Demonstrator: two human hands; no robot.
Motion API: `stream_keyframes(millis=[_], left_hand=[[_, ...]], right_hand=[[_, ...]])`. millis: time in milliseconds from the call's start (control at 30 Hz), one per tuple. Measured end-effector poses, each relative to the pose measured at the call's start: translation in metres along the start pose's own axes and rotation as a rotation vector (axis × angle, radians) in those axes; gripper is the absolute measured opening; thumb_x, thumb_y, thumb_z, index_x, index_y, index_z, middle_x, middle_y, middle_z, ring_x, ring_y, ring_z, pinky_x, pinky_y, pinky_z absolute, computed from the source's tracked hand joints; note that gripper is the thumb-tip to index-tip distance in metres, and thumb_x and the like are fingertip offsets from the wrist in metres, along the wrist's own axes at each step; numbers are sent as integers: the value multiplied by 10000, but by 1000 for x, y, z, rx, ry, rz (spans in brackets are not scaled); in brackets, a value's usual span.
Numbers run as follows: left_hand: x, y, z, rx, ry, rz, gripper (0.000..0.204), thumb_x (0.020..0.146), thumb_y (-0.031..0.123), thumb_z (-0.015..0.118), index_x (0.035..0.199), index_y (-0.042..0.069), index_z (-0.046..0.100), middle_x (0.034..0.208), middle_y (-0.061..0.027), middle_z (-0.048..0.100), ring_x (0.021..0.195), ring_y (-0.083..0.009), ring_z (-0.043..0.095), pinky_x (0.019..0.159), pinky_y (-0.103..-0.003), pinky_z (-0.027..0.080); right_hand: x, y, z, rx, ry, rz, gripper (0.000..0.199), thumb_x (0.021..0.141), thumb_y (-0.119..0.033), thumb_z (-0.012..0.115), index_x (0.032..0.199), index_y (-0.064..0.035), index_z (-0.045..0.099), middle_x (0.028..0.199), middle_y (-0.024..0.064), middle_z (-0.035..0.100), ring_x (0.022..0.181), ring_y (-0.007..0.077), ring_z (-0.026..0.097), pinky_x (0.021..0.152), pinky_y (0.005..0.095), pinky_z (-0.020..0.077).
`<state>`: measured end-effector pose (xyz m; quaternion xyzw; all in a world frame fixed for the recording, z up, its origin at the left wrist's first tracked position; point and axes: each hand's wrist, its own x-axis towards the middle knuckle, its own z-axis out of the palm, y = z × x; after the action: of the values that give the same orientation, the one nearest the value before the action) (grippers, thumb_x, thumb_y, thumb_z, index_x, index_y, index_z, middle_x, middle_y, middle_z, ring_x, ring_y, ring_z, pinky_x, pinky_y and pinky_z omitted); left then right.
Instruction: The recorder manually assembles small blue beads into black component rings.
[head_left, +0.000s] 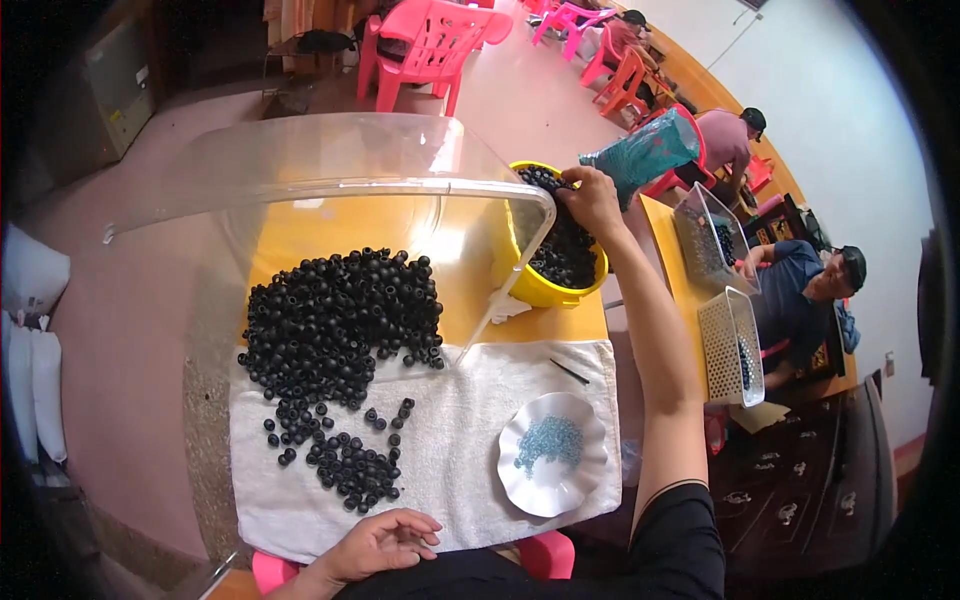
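My left hand (385, 545) rests palm-up at the near edge of the white towel (455, 440), fingers loosely curled and apart, with nothing seen in it. My right hand (592, 200) reaches over the rim of a yellow bucket (597, 280), which holds many small black ring-like pieces (560, 255). Its fingers are bent together at the pieces; what lies between them is hidden. A large heap of the same black pieces (340, 310) spreads over the table and towel, with a smaller cluster (355, 470) nearer me. A white scalloped dish (515, 480) holds tiny light-blue bits (550, 442).
A clear bent plastic shield (400, 187) stands over the far part of the yellow table (470, 290). A thin black tool (569, 371) lies on the towel. At right, a person (800, 290) sits beside a white perforated basket (730, 345) and a clear bin (705, 240).
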<state>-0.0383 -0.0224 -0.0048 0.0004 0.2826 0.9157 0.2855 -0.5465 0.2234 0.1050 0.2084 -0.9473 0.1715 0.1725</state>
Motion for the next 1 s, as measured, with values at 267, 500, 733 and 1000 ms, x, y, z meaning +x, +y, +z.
stream_keyframes(millis=[267,500,733,1000], left_hand=[[0,-4,0,14,12,28,397,902,31,637,1266,-46,499,1266,-148,522,1146,-208,548,981,-388,492],[-1,-3,2,0,37,6,391,911,40,631,1268,-48,498,1233,-153,546,1119,-207,561,978,-379,494],[-1,-5,0,1,42,25,388,913,55,636,1261,-52,503,1224,-159,553,1103,-212,575,969,-374,493],[-1,-5,2,-17,53,19,391,915,61,636,1265,-51,501,1232,-159,548,1116,-216,569,971,-380,494]], right_hand=[[13,4,5,-48,-11,-36,260,726,-146,738,975,-70,731,924,154,708,904,311,683,844,395,527],[10,7,7,90,-34,-28,218,781,-92,668,989,-55,716,883,158,710,823,259,691,783,352,529],[1,21,12,312,-1,-20,262,762,8,608,996,-28,721,842,136,718,751,170,677,727,282,532],[-3,22,17,397,73,-29,235,767,3,642,991,-3,712,786,70,697,713,124,633,687,258,511]])
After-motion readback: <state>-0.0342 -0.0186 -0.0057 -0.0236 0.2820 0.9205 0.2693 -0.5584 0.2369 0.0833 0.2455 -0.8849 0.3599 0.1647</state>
